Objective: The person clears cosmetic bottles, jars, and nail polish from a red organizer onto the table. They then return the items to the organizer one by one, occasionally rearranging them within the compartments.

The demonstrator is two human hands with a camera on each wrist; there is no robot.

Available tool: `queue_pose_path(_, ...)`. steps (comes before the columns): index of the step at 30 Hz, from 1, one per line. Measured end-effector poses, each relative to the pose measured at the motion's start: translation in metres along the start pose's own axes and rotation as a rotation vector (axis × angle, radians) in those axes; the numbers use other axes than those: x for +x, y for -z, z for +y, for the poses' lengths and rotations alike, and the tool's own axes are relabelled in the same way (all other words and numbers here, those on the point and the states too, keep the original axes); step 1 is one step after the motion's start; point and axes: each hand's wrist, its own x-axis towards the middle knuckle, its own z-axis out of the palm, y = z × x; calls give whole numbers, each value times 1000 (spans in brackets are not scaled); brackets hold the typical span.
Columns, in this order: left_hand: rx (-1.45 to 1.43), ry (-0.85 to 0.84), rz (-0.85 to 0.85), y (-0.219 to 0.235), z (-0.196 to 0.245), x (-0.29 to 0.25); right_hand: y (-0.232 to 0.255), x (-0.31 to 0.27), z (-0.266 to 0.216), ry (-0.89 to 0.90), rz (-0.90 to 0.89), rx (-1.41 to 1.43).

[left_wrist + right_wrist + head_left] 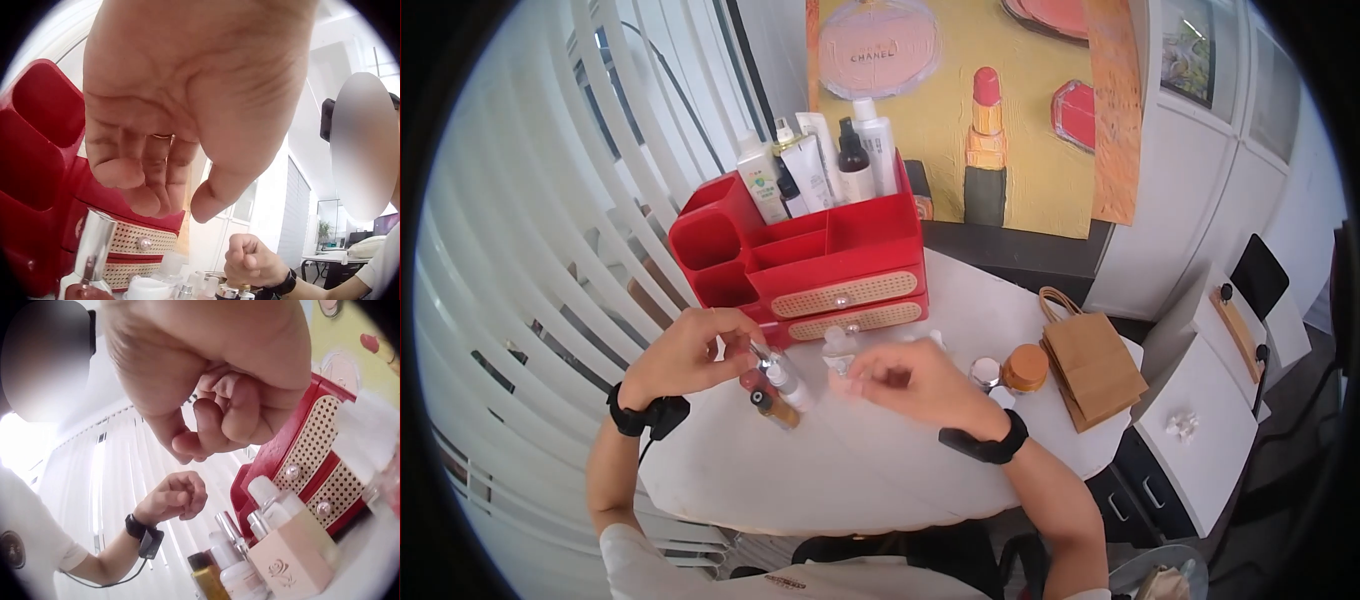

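My left hand (695, 355) hovers beside a small group of bottles on the white table, its fingers loosely bent and nothing between them. Below its fingertips stands a bottle with a silver cap (97, 244). A white bottle (787, 388) and an amber bottle with a dark cap (775, 408) are in the same group. Over the table's middle, my right hand (920, 382) has its fingers curled, the thumb close to the fingertips, with nothing visible in them. A pale pink box with a rose print (290, 562) stands below it, before a clear bottle with a white cap (264, 490).
A red organizer (800, 240) with woven drawer fronts stands at the back, tall bottles and tubes in its top. To the right are an orange-lidded jar (1025, 368), a silver-lidded jar (985, 373) and a brown paper bag (1095, 365). White blinds (550, 290) border the left side.
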Motion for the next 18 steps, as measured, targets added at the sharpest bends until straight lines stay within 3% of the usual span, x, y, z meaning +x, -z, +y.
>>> queue_pose_path(5, 66, -51, -131, -4, 25, 15, 25, 1, -11, -129, 245, 198)
queue_pose_path(9, 30, -63, -93, -4, 29, 18, 39, -1, -14, -8, 321, 214)
queue_pose_path(16, 54, 0, -11, 4, 7, 9, 34, -1, -23, -55, 312, 273)
queue_pose_path(18, 56, -9, -7, 5, 6, 7, 31, 2, -14, 53, 399, 193)
